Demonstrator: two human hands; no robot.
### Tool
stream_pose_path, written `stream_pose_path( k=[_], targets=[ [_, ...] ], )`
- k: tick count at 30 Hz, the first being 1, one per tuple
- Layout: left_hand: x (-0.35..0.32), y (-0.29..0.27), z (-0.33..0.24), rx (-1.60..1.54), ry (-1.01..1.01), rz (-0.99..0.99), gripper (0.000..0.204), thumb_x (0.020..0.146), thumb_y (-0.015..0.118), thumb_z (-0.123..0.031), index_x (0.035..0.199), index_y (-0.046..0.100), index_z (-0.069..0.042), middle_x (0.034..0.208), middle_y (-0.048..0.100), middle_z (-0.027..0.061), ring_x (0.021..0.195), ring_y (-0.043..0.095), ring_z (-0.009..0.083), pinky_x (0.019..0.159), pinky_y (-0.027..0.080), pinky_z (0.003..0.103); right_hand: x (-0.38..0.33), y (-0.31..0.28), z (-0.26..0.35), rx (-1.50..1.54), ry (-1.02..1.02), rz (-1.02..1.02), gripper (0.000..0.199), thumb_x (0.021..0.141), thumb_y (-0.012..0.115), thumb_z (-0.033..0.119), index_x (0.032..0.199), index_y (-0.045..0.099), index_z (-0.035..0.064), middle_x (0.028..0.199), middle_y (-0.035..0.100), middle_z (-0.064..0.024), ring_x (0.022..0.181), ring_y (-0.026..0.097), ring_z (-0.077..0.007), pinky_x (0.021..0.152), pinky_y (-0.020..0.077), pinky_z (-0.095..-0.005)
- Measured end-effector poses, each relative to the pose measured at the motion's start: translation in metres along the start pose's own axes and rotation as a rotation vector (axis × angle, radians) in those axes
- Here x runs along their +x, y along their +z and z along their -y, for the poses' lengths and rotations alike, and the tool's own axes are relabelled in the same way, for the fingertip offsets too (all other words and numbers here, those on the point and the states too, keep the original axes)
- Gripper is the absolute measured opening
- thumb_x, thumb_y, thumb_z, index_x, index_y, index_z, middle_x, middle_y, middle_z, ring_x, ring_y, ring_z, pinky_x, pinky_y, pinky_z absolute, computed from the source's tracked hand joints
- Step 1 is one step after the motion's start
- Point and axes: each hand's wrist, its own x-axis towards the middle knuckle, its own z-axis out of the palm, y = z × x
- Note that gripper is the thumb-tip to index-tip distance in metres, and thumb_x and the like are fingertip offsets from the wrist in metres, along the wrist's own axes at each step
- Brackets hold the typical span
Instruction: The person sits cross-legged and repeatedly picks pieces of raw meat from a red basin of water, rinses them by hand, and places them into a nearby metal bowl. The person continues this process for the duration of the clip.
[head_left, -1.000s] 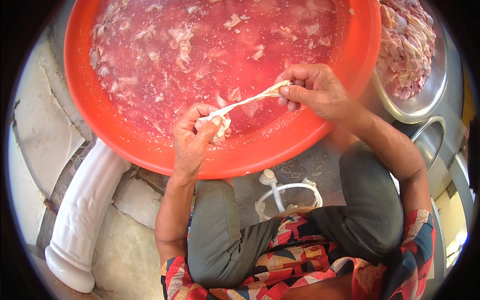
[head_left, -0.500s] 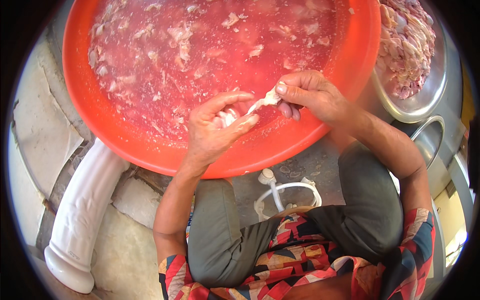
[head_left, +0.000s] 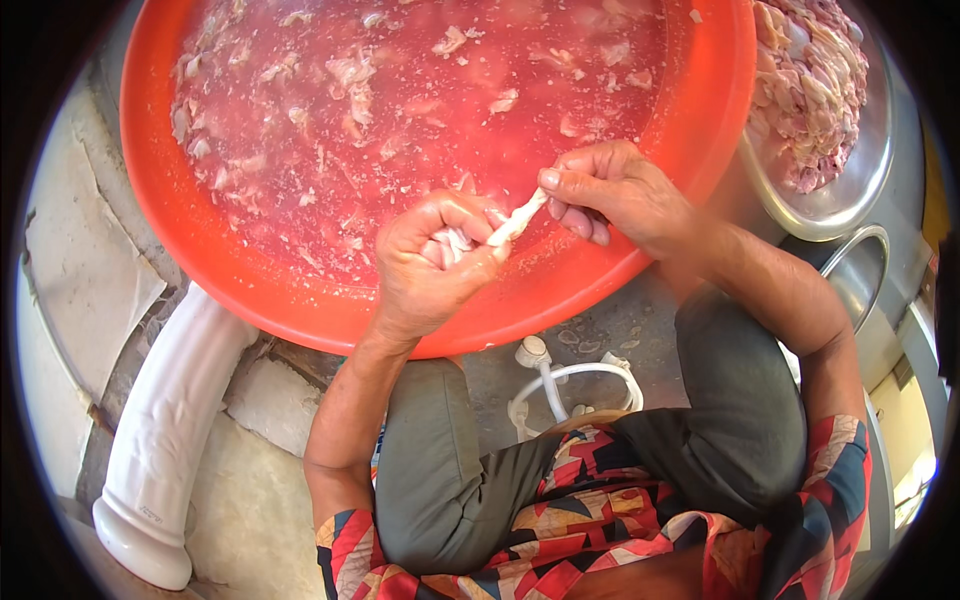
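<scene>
A big orange basin [head_left: 250, 270] holds pinkish water with several pale meat scraps floating in it. Over its near rim, my left hand [head_left: 430, 265] is closed in a fist around a bunched white strip of meat [head_left: 515, 222]. My right hand [head_left: 615, 195] pinches the other end of the same strip between thumb and fingers. The short stretch of strip between the two hands is taut. Both hands sit close together above the water.
A metal bowl [head_left: 845, 195] piled with pale raw meat stands at the upper right, a second metal bowl [head_left: 865, 275] just below it. A white moulded post [head_left: 165, 440] lies on the stone floor at lower left. White pipe fittings [head_left: 560, 385] sit between my knees.
The strip was stretched long between my hands. My left hand has gathered it in and closed into a fist, so the hands now sit closer together.
</scene>
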Motion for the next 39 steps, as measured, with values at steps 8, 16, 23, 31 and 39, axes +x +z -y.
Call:
stream_pose_path(
  k=[8,16,23,31,39],
  targets=[
    [-0.004,-0.001,-0.016,-0.341,-0.464,-0.173,0.014,0.079,0.061,-0.002,0.092,0.056,0.0,0.075,0.061,0.0071,0.058,0.052,0.0048,0.047,0.04,0.016,0.006,-0.001,-0.004,-0.055,0.022,-0.027,0.028,0.085,0.056,0.025,0.069,0.059,0.0036,0.054,0.053,0.0001,0.042,0.043,-0.0048,0.039,0.0354,-0.0203],
    [-0.012,-0.008,-0.013,-0.486,-0.438,-0.119,0.01,0.083,0.059,-0.005,0.092,0.056,-0.003,0.08,0.06,0.0064,0.064,0.057,0.0078,0.052,0.044,0.018,0.01,0.0,-0.016,-0.434,-0.196,0.016,0.014,0.087,0.055,0.014,0.086,0.059,0.0006,0.069,0.057,-0.0024,0.062,0.053,-0.0103,0.057,0.043,-0.023],
    [-0.013,-0.006,-0.013,-0.492,-0.399,-0.065,0.011,0.085,0.057,-0.009,0.094,0.052,-0.005,0.081,0.06,0.0076,0.068,0.059,0.0113,0.054,0.046,0.021,0.011,0.005,-0.015,-0.496,-0.513,-0.073,0.017,0.086,0.05,0.004,0.101,0.058,0.0013,0.101,0.06,-0.0063,0.094,0.055,-0.0174,0.082,0.0436,-0.0304],
    [-0.017,-0.001,-0.02,-0.452,-0.397,-0.128,0.009,0.089,0.051,-0.01,0.096,0.049,-0.005,0.075,0.059,0.0156,0.057,0.059,0.0123,0.037,0.041,0.017,0.014,-0.001,-0.002,-0.309,-0.635,-0.12,0.022,0.084,0.056,0.01,0.105,0.058,0.0032,0.104,0.061,-0.0118,0.098,0.057,-0.0227,0.086,0.0446,-0.0331],
    [-0.016,0.002,-0.032,-0.242,-0.432,-0.031,0.017,0.086,0.057,-0.008,0.101,0.053,-0.002,0.082,0.061,0.0076,0.067,0.06,0.0095,0.054,0.046,0.019,0.008,0.02,-0.005,-0.128,-0.376,0.336,0.018,0.08,0.063,0.01,0.094,0.063,-0.0007,0.073,0.06,-0.001,0.067,0.052,-0.006,0.064,0.0442,-0.0237]
  ],
)
